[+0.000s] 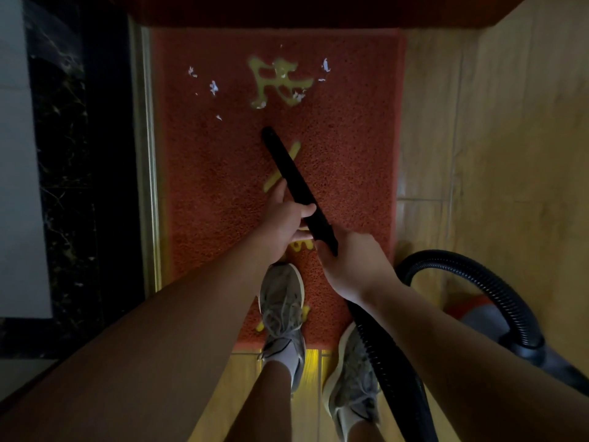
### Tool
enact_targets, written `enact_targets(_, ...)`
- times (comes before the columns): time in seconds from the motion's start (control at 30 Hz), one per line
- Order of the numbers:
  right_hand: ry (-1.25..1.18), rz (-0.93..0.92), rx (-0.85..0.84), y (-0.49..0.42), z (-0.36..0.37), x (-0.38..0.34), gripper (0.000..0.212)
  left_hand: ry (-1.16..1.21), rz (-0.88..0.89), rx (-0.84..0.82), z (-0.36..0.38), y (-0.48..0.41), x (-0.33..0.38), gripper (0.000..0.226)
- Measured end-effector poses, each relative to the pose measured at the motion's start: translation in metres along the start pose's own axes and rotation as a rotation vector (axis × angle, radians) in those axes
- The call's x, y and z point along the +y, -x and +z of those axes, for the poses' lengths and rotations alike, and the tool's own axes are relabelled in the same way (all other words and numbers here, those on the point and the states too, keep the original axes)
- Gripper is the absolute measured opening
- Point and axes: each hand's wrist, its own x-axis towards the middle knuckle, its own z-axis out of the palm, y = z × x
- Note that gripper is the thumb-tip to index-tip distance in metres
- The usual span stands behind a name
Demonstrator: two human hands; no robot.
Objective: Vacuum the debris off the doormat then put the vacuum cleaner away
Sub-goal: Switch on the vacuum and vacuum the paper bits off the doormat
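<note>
A red doormat (350,138) with yellow characters lies on the floor in front of me. Several white scraps of debris (214,87) are scattered over its far half. A long black vacuum nozzle (290,170) slants across the mat, its tip just short of the scraps. My left hand (287,215) grips the nozzle around its middle. My right hand (353,263) holds its rear end, where the ribbed black hose (392,371) begins. The hose loops right to the vacuum cleaner body (487,317), which is partly hidden behind my right arm.
My two feet in grey sneakers (282,314) stand at the mat's near edge, the left one on it. A dark doorway threshold (149,154) runs along the mat's left side. Wooden floor (494,138) extends to the right. A dark red edge (287,11) borders the mat's far end.
</note>
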Motion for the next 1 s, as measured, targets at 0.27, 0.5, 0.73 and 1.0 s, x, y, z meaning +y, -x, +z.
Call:
enact_targets(0.27,0.000,-0.010,-0.016,-0.003,-0.002,-0.020,0.023,0.065,0.013,0.035,-0.015,0.004,0.011,0.081)
enact_targets(0.5,0.036,-0.032,-0.042,-0.024,-0.007,-0.044,0.026,0.089,0.018,0.054,-0.032,-0.006,0.029,0.077)
enact_targets(0.73,0.043,-0.032,-0.050,-0.038,-0.004,-0.055,0.025,0.118,0.008,0.046,-0.046,-0.015,0.036,0.078)
enact_targets(1.0,0.052,-0.041,-0.061,-0.048,0.001,-0.064,0.024,0.159,0.009,0.069,-0.058,-0.018,0.042,0.077)
